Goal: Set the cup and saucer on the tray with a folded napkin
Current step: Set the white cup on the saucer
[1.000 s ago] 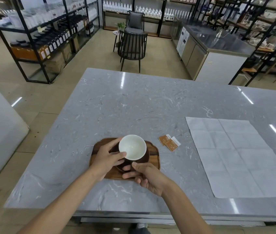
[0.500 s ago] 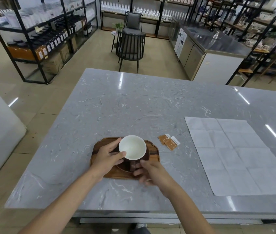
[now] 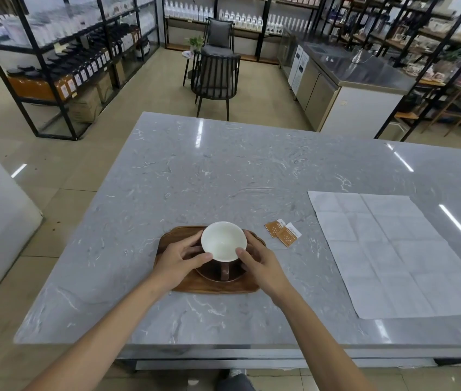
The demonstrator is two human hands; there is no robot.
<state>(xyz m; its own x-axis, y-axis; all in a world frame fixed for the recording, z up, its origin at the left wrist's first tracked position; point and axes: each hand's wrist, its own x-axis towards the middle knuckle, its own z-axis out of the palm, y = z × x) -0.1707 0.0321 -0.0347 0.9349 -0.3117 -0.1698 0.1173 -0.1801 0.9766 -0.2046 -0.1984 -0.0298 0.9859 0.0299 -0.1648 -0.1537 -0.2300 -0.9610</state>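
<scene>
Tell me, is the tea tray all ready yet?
Not yet. Done: the white-lined brown cup stands on its dark brown saucer on the wooden tray. In hand: the left hand and right hand cradle the cup's sides. Left: the large white napkin lies unfolded on the grey marble table, away from the tray.

Grey marble-patterned worktop (image 3: 223,170) reflects ceiling light strips. Beige tiled floor (image 3: 144,88). Black metal shelving (image 3: 62,60) stocked with bottles lines the left. Two dark chairs (image 3: 215,77) beyond; steel counter (image 3: 356,69) right.
</scene>
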